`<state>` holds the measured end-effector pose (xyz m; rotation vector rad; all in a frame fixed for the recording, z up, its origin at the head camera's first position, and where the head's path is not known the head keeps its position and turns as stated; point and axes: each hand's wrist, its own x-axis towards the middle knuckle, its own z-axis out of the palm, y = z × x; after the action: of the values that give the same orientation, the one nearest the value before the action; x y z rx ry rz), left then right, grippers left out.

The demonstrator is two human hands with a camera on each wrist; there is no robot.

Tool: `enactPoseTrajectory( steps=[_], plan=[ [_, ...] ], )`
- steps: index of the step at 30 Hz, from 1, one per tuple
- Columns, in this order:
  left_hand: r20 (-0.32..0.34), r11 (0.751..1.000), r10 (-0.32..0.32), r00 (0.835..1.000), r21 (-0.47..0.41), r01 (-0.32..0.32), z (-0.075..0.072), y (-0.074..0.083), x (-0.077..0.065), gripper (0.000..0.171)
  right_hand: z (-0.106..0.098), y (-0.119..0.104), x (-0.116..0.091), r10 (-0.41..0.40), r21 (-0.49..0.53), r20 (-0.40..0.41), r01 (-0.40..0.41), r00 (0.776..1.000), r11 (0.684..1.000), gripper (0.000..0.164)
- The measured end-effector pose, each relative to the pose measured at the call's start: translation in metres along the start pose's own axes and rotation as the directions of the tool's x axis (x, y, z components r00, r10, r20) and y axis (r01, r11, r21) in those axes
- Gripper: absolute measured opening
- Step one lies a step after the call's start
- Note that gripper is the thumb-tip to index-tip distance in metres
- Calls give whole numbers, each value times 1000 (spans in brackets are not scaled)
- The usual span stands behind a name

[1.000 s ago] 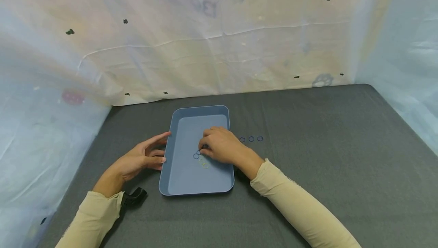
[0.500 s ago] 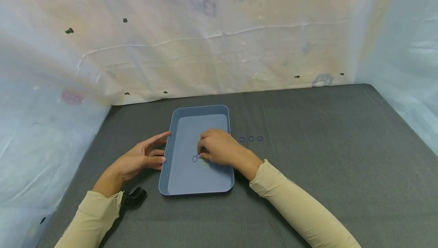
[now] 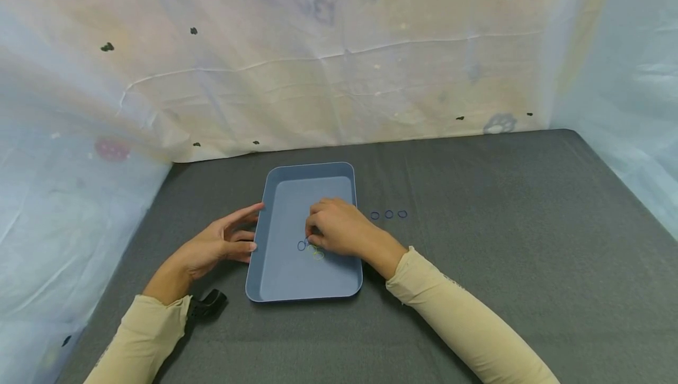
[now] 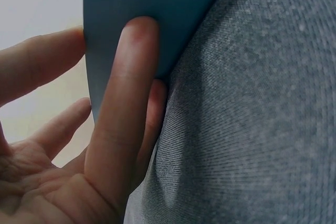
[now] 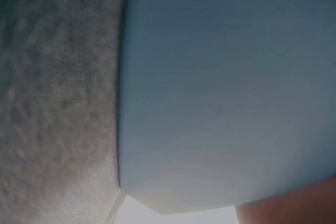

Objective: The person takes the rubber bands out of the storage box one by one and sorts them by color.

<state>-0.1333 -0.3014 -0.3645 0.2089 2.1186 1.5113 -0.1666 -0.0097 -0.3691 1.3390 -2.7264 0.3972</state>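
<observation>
The shallow blue tray (image 3: 296, 281) lies on the grey cloth, one long side facing each hand. My left hand (image 3: 212, 247) touches the tray's left wall with spread, fairly straight fingers; the left wrist view shows fingertips against its outside. Reaching over the right rim, my right hand (image 3: 339, 228) has curled fingers low over the tray floor. Its thumb and fingertips pinch at a small blue rubber band, mostly hidden by them. Another blue rubber band (image 3: 301, 245) lies just left of the fingertips. Thin yellow-green rubber bands (image 3: 318, 255) lie below them, partly overlapping.
Right of the tray, three dark blue rubber bands (image 3: 389, 214) lie in a row on the grey cloth (image 3: 477, 225). A black strap-like piece (image 3: 209, 304) juts from the left cuff. A pale patterned sheet (image 3: 339, 89) hangs behind the table.
My right hand has shifted slightly left and toward me, then stayed nearly still. The blue rubber bands by its fingertips moved slightly the same way. My left hand and the tray have not moved.
</observation>
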Motion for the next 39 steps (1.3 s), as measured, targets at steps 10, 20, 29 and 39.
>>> enactPoseTrajectory(
  steps=[10,20,29,39],
  plan=[
    [13,1000,9,1000,-3,-9,-1,-3,2,87,-4,3,0,-4,-13,-60,4,998,1000,5],
    [1,1000,4,1000,-10,-4,-2,-4,5,88,-8,6,-5,5,-27,-70,-7,998,1000,5],
    [-7,1000,10,1000,9,-10,-4,-3,10,88,-16,14,-13,23,2,-122,-23,992,1000,4],
    [7,1000,12,1000,-3,-12,-6,-7,10,87,-21,20,-20,50,3,-148,-50,988,999,5]
  ],
)
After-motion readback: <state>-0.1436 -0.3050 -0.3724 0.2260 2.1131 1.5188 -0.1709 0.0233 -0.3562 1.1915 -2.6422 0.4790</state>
